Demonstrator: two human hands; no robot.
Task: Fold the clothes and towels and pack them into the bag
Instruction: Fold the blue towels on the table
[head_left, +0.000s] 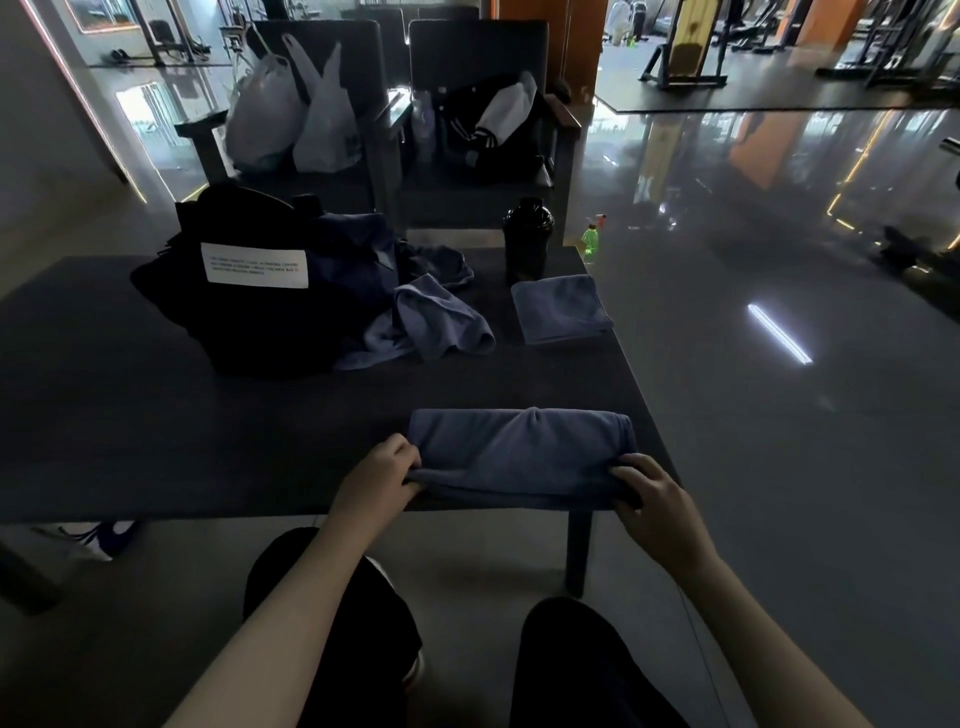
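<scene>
Towel (519, 452): blue, partly folded, lower centre of the frame, lying on the counter (208, 415) with the near hem right at the counter's front edge.
Long axis: left to right across the frame, parallel to that front edge (short axis pointing up the frame, toward the far side).
Left hand (376, 475): fingers curled, pinching the towel's near left corner.
Right hand (657, 501): fingers curled over the near right corner, gripping the same hem.
Spread of the hands: one at each end of the long axis, towel stretched between them.
Bag (208, 322): black with a white label, upper left of the frame, well apart from the towel, up and to the left of it.
Nearer hand to the bag: the left, judged from the bag's place on the left half of the counter.
Likely next fold: either near hem carried away toward the far hem, or one end brought across to the other; cannot tell which.
Left to do: loose blue heap (431, 317) touching the bag, not yet folded; folded blue cloth (561, 309) beside a dark bottle (527, 239), not yet packed.
</scene>
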